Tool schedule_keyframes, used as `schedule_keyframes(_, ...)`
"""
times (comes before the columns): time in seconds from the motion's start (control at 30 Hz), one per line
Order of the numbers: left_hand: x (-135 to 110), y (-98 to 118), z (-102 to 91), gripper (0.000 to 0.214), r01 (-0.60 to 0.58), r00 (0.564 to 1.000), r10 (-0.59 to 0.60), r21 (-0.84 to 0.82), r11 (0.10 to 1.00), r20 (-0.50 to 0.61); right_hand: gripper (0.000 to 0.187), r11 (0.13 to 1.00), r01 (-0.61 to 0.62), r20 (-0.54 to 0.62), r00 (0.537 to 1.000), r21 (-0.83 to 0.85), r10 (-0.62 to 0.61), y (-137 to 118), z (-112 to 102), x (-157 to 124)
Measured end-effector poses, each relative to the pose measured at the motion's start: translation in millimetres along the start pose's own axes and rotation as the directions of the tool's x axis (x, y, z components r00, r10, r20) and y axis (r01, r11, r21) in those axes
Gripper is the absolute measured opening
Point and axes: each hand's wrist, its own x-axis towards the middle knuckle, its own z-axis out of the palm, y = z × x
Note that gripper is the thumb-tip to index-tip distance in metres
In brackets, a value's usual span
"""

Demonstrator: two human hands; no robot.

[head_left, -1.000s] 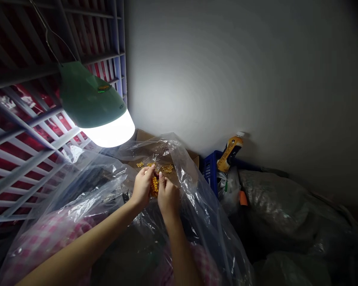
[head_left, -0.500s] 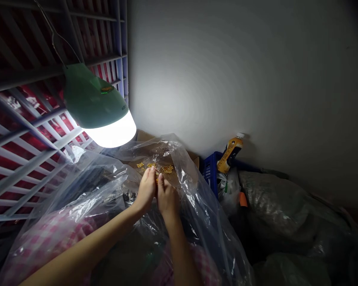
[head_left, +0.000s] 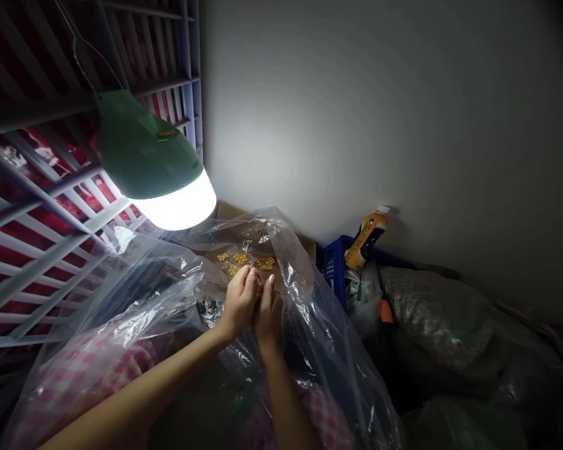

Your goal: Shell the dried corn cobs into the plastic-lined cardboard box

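A pale wall [head_left: 356, 112] backs the cardboard [head_left: 229, 211], a slatted rack [head_left: 188, 56] bounding the left and a blue crate [head_left: 338, 272] near the cardboard's right edge. With room either side, the left hand [head_left: 239, 303] and right hand [head_left: 268, 312] are clasped together around a mostly hidden corn cob [head_left: 259, 292], framed by clear plastic [head_left: 342, 362], loose kernels [head_left: 266, 263] just beyond.

1 lamp [head_left: 157, 159], blown-out white, lights wall [head_left: 356, 112]; right side dim; plastic [head_left: 309, 312] glints.

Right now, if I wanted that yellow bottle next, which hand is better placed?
Probably the right hand: it is nearer the bottle, over on the right. The left hand is farther away, beyond the right one.
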Motion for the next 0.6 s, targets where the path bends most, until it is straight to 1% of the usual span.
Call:
schedule_keyframes(0.1,3.8,0.4,-0.2,0.026,0.04,0.999,-0.039,-0.059,0.997,0.028,0.063,0.999,-0.037,-0.004,0.999,0.019,0.037,0.9,1.0,1.3)
schedule_keyframes(0.2,7.4,-1.7,-0.7,0.025,0.079,0.996,-0.071,-0.127,0.989,0.062,0.062,0.995,-0.037,0.018,0.999,0.089,0.035,-0.7,0.3,2.1)
schedule_keyframes(0.27,9.1,-5.1,-0.6,0.024,0.077,0.995,-0.067,-0.161,0.984,0.068,0.061,0.992,-0.029,0.012,1.0,0.125,0.027,-2.3,-0.3,2.4)
schedule_keyframes(0.37,11.2,-11.1,0.8,0.026,0.111,0.992,-0.094,-0.225,0.968,0.087,0.063,0.988,-0.04,0.028,0.999,0.146,0.036,-4.9,-1.2,2.7)
schedule_keyframes(0.43,13.2,-13.4,1.8,0.03,0.194,0.98,-0.173,-0.284,0.939,0.098,0.07,0.991,-0.092,0.066,0.994,0.094,0.087,-6.3,-1.8,2.8)
schedule_keyframes(0.5,15.9,-12.8,2.0,0.032,0.288,0.956,-0.289,-0.362,0.887,0.054,0.077,0.989,-0.147,0.14,0.98,0.016,0.143,-7.3,-2.2,2.9)
schedule_keyframes(0.53,17.4,-11.4,1.5,0.033,0.327,0.935,-0.353,-0.396,0.858,0.007,0.079,0.99,-0.14,0.191,0.972,-0.01,0.14,-7.5,-2.1,2.9)
schedule_keyframes(0.6,19.7,-7.7,-0.2,0.035,0.376,0.885,-0.455,-0.429,0.821,-0.095,0.077,0.999,-0.027,0.226,0.974,-0.031,0.034,-7.6,-1.2,2.8)
